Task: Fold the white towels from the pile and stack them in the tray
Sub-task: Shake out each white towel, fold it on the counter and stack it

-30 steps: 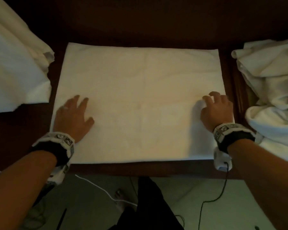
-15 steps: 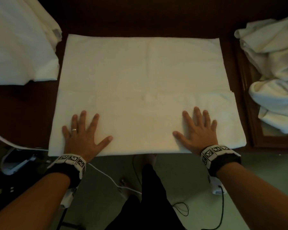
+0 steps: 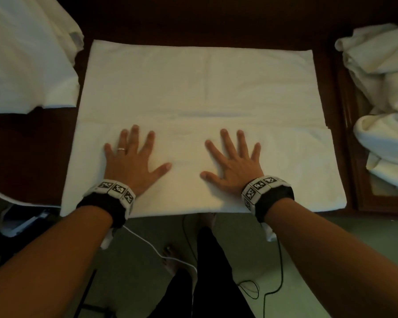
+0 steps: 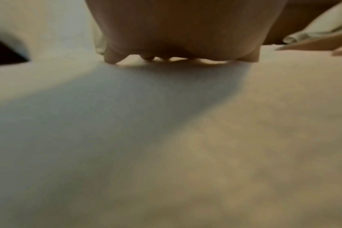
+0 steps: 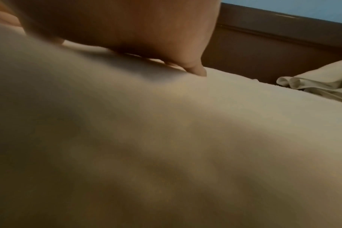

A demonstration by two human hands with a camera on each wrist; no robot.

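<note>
A white towel (image 3: 202, 83) lies spread on the dark wooden table, with a doubled band along its near side. My left hand (image 3: 133, 161) and my right hand (image 3: 233, 161) press flat on that band, fingers spread, a palm's width apart near its middle. Neither hand grips anything. In the left wrist view the left hand (image 4: 182, 30) lies on the towel (image 4: 185, 138). The right wrist view has the right hand (image 5: 127, 27) flat on the towel (image 5: 185, 138). A wooden tray (image 3: 377, 205) at the right holds crumpled white towels (image 3: 381, 88).
A large heap of white cloth (image 3: 25, 65) covers the table's left part. The table's near edge runs just under the towel. Below it are cables (image 3: 271, 292), my legs and bare feet on a green floor. A dark wooden wall (image 5: 263, 46) backs the table.
A second ago my hands were at the towel's left and right sides. A near band now lies doubled, and both hands have slid along it toward the middle, fingers spread.
</note>
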